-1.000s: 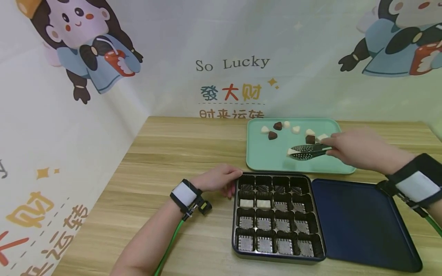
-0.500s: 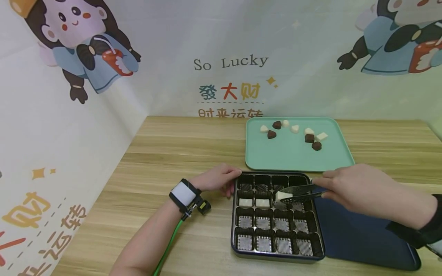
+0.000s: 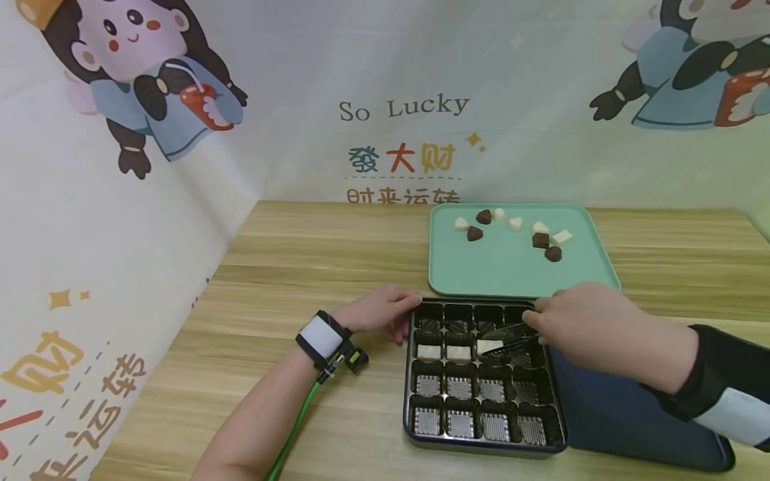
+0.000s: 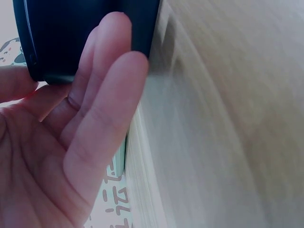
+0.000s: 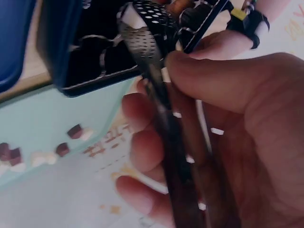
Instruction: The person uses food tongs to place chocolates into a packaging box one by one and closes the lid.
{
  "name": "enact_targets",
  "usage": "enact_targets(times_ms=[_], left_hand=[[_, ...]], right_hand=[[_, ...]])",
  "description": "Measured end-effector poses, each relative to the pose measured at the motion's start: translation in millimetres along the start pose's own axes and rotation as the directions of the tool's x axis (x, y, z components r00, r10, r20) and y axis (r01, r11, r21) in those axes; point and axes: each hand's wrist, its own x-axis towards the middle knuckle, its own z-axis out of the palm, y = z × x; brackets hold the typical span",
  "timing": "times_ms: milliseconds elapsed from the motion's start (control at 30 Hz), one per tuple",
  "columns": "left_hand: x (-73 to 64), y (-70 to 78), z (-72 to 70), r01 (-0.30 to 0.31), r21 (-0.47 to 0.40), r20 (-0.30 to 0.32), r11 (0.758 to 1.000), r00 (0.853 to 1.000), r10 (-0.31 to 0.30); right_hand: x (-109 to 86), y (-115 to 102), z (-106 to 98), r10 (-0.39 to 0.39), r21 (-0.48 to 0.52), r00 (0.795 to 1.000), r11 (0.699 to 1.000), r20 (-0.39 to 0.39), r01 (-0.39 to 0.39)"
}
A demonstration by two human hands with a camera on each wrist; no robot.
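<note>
My left hand (image 3: 381, 310) grips the far left corner of a dark chocolate box (image 3: 484, 446). In the left wrist view, the thumb lies at the corner and the fingers (image 4: 111, 104) rest along the side wall. My right hand (image 3: 592, 334) holds dark perforated tongs (image 5: 164, 107) by the handles. Their tips are down in the second row, around a white chocolate (image 3: 488, 346) in the third compartment. Two more white chocolates (image 3: 459, 353) fill the compartments to its left. Every other visible compartment shows only ribbed plastic; the tongs and hand partly cover those at the right.
A mint green tray (image 3: 493, 274) stands behind the box, bearing several white and dark chocolates (image 3: 541, 240) toward its back. The navy lid (image 3: 637, 427) lies right of the box, partly under my right forearm. A printed cloth (image 3: 289, 120) hangs behind the table.
My right hand has brought the tongs with a white chocolate from the tray to the box, then lowered it into the third compartment of the second row. The left hand has stayed put.
</note>
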Motion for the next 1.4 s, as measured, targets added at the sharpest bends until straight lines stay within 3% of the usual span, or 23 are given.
enact_targets(times_ms=[400, 633, 733, 833, 900, 1000, 1067, 1233, 1400], left_hand=[[0.1, 0.1, -0.3, -0.003, 0.014, 0.001, 1.000, 1.000, 0.003], [1.1, 0.3, -1.3, -0.004, 0.004, -0.001, 1.000, 1.000, 0.004], [0.7, 0.4, -0.5, -0.004, 0.001, 0.003, 1.000, 1.000, 0.004], [0.4, 0.4, 0.2, -0.011, 0.004, 0.005, 1.000, 1.000, 0.011], [0.5, 0.4, 0.2, -0.017, 0.007, 0.002, 1.000, 1.000, 0.017], [-0.3, -1.2, 1.1, -0.016, -0.002, 0.001, 1.000, 1.000, 0.016], [-0.8, -1.0, 1.3, -0.012, -0.006, 0.004, 1.000, 1.000, 0.012], [-0.3, 0.2, 0.7, -0.018, -0.008, 0.018, 1.000, 1.000, 0.018], [0.3, 0.0, -0.4, -0.027, 0.006, 0.025, 1.000, 0.999, 0.027]], right_hand=[[33.8, -27, -12, -0.030, -0.164, 0.999, 0.986, -0.023, 0.026], [53.6, -40, -10, -0.051, -0.313, 0.998, 0.948, 0.020, 0.055], [53.6, -41, -9, -0.052, -0.299, 0.998, 0.953, 0.025, 0.057], [48.8, -38, -12, -0.036, -0.223, 0.999, 0.974, 0.026, 0.041], [44.9, -34, -18, 0.002, -0.156, 0.997, 0.988, 0.071, 0.009], [35.9, -22, -27, 0.069, -0.065, 0.990, 0.996, 0.122, -0.061], [27.6, -8, -33, 0.141, -0.005, 0.975, 0.990, 0.173, -0.142], [6.7, 48, -26, 0.314, 0.125, 0.927, 0.931, 0.207, -0.343], [-3.9, 108, 3, 0.385, 0.066, 0.906, 0.914, 0.174, -0.401]])
